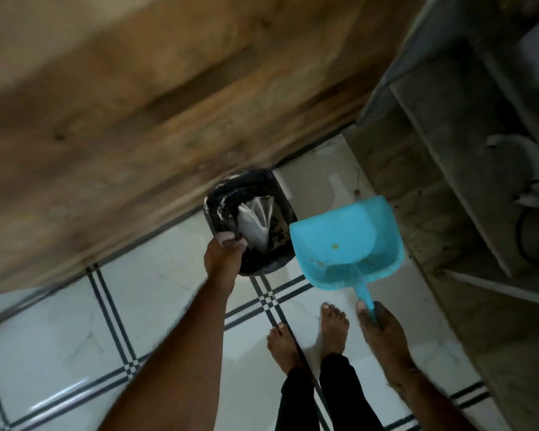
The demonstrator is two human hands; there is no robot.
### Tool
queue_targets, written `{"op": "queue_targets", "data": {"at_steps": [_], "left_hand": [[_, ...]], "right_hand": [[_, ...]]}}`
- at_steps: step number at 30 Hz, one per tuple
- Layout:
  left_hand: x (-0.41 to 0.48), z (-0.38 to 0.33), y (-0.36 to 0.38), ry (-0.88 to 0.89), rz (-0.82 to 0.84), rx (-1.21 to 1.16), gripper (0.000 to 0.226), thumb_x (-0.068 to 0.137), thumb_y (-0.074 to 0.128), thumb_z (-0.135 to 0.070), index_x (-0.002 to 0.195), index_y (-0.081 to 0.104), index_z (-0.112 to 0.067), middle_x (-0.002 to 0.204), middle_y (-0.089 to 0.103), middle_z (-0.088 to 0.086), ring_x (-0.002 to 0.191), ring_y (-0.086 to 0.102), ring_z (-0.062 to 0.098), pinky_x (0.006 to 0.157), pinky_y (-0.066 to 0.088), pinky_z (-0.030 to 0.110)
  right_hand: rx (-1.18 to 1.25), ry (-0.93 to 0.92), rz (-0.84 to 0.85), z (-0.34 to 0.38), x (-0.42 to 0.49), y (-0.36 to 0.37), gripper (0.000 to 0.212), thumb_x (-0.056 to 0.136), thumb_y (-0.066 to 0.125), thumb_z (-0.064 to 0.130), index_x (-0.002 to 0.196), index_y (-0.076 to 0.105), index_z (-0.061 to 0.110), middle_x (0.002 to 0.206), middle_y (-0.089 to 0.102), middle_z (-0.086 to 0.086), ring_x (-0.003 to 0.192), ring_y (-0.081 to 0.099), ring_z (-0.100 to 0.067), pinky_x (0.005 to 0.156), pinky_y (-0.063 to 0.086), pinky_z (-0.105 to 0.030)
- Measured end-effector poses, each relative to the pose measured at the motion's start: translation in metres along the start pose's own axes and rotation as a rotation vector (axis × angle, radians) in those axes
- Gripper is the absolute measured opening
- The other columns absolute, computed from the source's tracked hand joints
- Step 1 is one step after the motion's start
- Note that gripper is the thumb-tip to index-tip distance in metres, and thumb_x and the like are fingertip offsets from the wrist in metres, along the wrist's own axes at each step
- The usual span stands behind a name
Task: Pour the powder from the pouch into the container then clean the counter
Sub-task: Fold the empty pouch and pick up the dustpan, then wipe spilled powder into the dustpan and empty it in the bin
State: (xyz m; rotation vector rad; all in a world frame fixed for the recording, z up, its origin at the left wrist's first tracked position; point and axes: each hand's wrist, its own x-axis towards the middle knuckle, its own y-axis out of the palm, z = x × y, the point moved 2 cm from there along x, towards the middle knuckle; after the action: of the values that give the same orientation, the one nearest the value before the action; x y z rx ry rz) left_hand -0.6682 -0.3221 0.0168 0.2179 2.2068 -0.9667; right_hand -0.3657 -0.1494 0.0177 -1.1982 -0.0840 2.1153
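A crumpled, pale translucent pouch (255, 220) lies inside a black bin (251, 220) lined with a dark plastic bag; the pouch looks flattened and empty, its long axis running from the bin's near rim up toward the far rim, the wider end farther from the person. The bin stands on the white tiled floor (75, 331), against the base of a brown wooden panel (137, 104), in the corner where that panel meets a stone shelf unit (433, 181).

The left hand (223, 256) has its grip closed over the near rim of the bin, fingers curled over the edge and pinching the liner. The right hand (377, 328) has its grip pressed together around the handle of a light blue dustpan (346, 241), which hangs just beside the bin on its right, its scoop mouth tipped toward the bin and its handle pointing back toward the person. A few yellowish specks cling to the pan's inner face. Two bare feet (308, 334) stand on the floor below the dustpan.
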Motion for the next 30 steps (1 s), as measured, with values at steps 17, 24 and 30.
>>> {"op": "queue_targets", "data": {"at_steps": [17,24,30], "left_hand": [[-0.366,-0.188,-0.031,0.821,0.358,0.408,0.049,0.090,0.074,-0.037,0.131,0.056,-0.019,0.114,0.068,0.003,0.101,0.070,0.027,0.090,0.056,0.044],[-0.460,-0.264,0.028,1.067,0.386,0.382,0.052,0.091,0.069,-0.050,0.131,0.054,-0.020,0.116,0.062,0.000,0.093,0.066,0.022,0.086,0.057,0.046],[-0.492,-0.321,0.071,1.260,0.260,0.473,0.055,0.093,0.069,-0.045,0.131,0.056,-0.008,0.125,0.054,0.016,0.111,0.055,0.032,0.090,0.045,0.038]], "right_hand": [[0.408,0.094,-0.019,0.080,-0.266,-0.198,0.044,0.085,0.062,0.038,0.094,0.067,-0.005,0.067,0.058,-0.009,0.052,0.049,-0.013,0.046,0.038,-0.024],[0.547,0.064,-0.093,0.062,-0.298,-0.257,0.023,0.105,0.052,0.021,0.102,0.062,0.001,0.069,0.056,-0.004,0.053,0.049,-0.009,0.048,0.040,-0.021],[0.656,0.047,-0.140,0.051,-0.294,-0.282,0.025,0.103,0.055,0.024,0.101,0.058,0.000,0.071,0.051,-0.005,0.055,0.044,-0.011,0.049,0.034,-0.025]]}}
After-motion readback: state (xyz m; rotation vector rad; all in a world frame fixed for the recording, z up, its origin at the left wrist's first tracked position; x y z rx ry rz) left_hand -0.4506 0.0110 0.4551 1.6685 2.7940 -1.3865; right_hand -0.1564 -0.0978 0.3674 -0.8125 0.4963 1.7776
